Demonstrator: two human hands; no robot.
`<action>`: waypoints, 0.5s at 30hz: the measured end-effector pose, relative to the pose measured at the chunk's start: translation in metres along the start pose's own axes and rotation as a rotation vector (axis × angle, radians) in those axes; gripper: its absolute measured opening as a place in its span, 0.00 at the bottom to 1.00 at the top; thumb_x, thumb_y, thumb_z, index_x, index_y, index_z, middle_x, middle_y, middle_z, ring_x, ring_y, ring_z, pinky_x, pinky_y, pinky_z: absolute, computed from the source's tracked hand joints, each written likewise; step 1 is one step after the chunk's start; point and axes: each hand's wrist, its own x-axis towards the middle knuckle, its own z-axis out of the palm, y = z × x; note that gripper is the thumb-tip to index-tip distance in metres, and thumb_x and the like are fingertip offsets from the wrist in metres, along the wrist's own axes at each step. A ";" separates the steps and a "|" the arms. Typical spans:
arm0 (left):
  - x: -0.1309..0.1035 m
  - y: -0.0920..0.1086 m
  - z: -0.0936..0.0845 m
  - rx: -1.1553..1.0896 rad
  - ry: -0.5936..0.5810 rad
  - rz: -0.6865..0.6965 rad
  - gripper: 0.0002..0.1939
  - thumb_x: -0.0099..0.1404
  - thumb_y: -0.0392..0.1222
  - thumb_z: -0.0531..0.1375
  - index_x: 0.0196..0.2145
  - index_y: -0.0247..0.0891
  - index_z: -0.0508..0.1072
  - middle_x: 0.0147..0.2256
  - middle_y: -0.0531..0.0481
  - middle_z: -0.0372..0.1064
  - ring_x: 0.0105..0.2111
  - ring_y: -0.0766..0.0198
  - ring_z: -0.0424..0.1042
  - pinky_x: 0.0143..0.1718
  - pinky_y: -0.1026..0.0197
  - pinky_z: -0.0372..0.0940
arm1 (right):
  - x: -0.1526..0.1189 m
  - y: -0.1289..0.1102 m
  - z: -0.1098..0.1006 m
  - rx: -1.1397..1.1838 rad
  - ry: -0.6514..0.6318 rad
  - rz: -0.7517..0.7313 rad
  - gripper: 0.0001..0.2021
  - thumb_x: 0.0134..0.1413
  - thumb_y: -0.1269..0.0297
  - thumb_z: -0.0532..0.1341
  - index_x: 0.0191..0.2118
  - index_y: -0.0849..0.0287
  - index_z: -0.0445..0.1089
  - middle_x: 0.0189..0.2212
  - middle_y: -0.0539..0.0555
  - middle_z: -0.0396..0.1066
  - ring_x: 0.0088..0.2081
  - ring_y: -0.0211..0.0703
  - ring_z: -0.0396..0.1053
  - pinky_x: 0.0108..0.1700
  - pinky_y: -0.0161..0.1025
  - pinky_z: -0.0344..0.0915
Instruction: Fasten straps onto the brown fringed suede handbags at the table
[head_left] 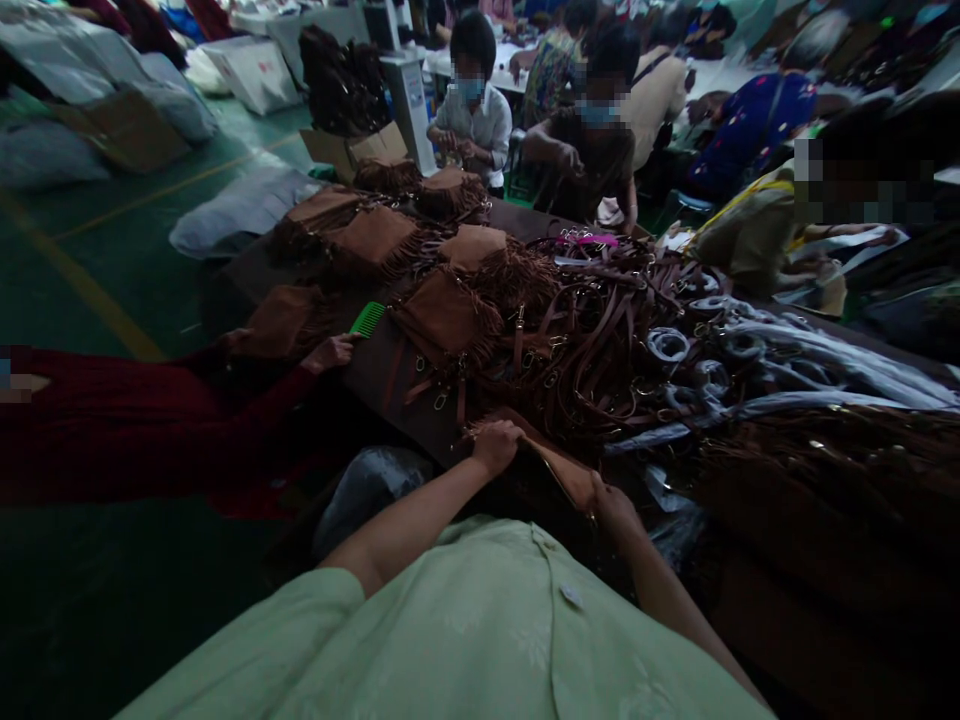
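Note:
Close to my body, a brown bag (564,474) is stretched between my two hands at the table's near edge. My left hand (497,447) is closed on its left end, where some fringe shows. On its right end my right hand (616,512) is closed, with the fingers partly in shadow. Just beyond lie brown straps (604,345) with metal clasps in a tangled pile. Brown fringed bags (448,312) are spread over the dark table (367,378) further left.
At the left a person in a red sleeve (247,410) holds a green comb (368,320) over the table. Plastic-wrapped straps (817,345) lie at the right. Several people sit across the table. A cardboard box (379,145) stands behind the bags.

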 end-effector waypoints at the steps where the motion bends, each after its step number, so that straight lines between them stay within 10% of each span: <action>1: 0.004 0.002 -0.001 0.016 -0.008 0.037 0.14 0.61 0.33 0.51 0.39 0.39 0.74 0.36 0.47 0.68 0.41 0.60 0.65 0.46 0.57 0.59 | -0.004 -0.004 -0.002 -0.179 0.122 -0.096 0.24 0.45 0.43 0.58 0.35 0.63 0.69 0.27 0.59 0.69 0.35 0.51 0.68 0.37 0.43 0.62; 6: 0.015 0.012 -0.004 0.053 -0.001 0.094 0.14 0.62 0.33 0.50 0.39 0.37 0.73 0.36 0.44 0.67 0.41 0.58 0.64 0.46 0.55 0.59 | -0.025 -0.036 0.029 -0.638 0.205 -0.706 0.33 0.46 0.49 0.61 0.56 0.60 0.57 0.49 0.63 0.63 0.51 0.52 0.59 0.51 0.44 0.55; 15: -0.022 0.019 -0.007 -0.142 0.115 0.171 0.15 0.63 0.43 0.54 0.46 0.37 0.69 0.44 0.42 0.65 0.48 0.56 0.61 0.53 0.53 0.55 | 0.023 -0.037 0.047 -0.799 -0.006 -0.540 0.16 0.50 0.72 0.53 0.44 0.55 0.69 0.38 0.56 0.71 0.35 0.41 0.70 0.35 0.34 0.58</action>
